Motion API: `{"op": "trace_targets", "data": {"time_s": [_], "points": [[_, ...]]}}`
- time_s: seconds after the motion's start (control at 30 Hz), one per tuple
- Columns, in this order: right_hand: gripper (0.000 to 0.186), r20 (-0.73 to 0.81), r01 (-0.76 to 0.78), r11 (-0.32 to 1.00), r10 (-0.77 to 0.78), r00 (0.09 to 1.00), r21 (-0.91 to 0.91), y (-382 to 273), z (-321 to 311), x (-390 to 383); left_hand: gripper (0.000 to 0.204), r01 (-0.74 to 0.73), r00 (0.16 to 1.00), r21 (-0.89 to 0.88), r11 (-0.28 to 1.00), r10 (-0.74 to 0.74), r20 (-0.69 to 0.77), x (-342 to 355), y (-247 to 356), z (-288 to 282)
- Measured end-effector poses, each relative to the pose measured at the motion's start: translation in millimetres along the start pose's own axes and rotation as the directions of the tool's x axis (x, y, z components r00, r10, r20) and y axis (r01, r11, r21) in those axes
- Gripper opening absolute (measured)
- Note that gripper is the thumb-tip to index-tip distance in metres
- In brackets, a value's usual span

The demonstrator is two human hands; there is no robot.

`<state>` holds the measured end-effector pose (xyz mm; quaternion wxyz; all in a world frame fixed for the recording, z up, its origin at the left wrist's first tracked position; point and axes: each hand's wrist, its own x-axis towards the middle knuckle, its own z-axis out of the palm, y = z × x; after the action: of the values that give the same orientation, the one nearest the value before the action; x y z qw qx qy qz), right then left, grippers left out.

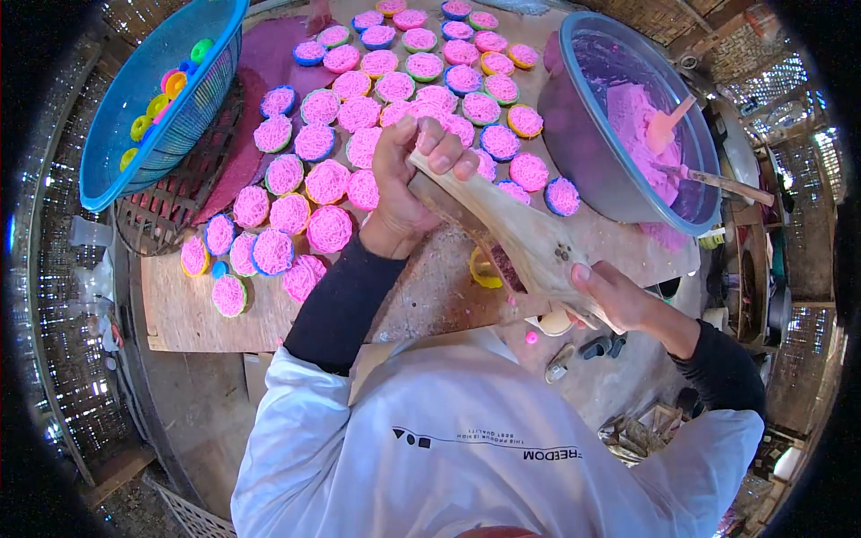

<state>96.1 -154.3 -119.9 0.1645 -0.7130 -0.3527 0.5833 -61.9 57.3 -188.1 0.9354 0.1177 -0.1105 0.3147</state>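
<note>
A white shirt fills the near edge. Beyond it, a pale wooden press slants above the board. The left hand's fingers are clamped round its upper-left end; the right hand grips the lower-right end, thumb on top, other fingers mostly hidden. A yellow ring lies below the press, among pink stringy rounds farther off.

Pale wooden tool, held aloft, slanting down rightward, dark spots on top, pink-stained side
</note>
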Motion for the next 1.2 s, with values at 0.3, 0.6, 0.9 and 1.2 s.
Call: {"op": "trace_targets", "data": {"time_s": [0.3,0.6,0.9,1.2], "points": [[0.069,-0.006,-0.079,0.996,0.079,0.997,-0.031,2,-16,-12,0.034,-0.036,0.988,-0.001,0.999,0.036,-0.151,1,-18,-2],[0.065,-0.187,0.011,0.980,-0.048,0.981,-0.198,-4,-4,-1,0.035,-0.045,0.996,0.072,0.996,0.051,-0.079,7,0,2],[0.062,-0.100,-0.025,0.992,0.013,0.995,-0.122,-16,6,-12,0.034,-0.069,0.971,0.054,0.996,0.080,-0.224,-6,-4,0],[0.066,-0.270,0.062,0.960,-0.138,0.953,-0.273,-6,8,-9,0.033,-0.114,0.976,0.137,0.984,0.137,-0.171,2,0,13]]}}
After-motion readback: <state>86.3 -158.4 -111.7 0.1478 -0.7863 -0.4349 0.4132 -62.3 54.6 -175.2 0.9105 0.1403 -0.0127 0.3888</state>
